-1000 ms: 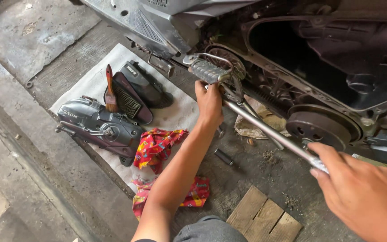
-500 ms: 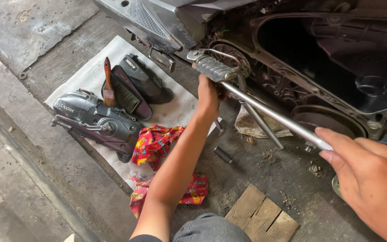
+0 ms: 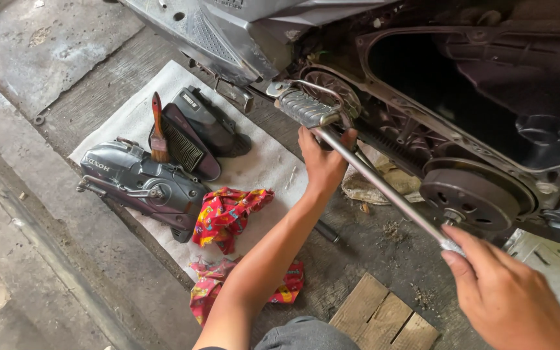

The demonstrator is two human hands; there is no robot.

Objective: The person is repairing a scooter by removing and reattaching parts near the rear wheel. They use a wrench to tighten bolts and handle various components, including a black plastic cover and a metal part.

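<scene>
The left hand [image 3: 322,165] is closed around the head end of a long metal bar wrench [image 3: 384,188], close to the front pulley [image 3: 328,97] of the open scooter engine [image 3: 422,129]. The right hand [image 3: 510,298] grips the far end of the same bar, down near the round clutch drum [image 3: 471,194]. The bar lies slanted between the two hands, in front of the belt case.

I judge the step to be turning a nut at the front pulley. The next move seems to need a steady left hand at the head while the right hand swings the handle.

Compared with one second ago, the right hand has moved lower and further in, and the bar stands steeper. The removed grey cover [image 3: 140,185], the brush [image 3: 158,133] and the red cloth [image 3: 228,214] lie on the white sheet [image 3: 267,162] as before.
</scene>
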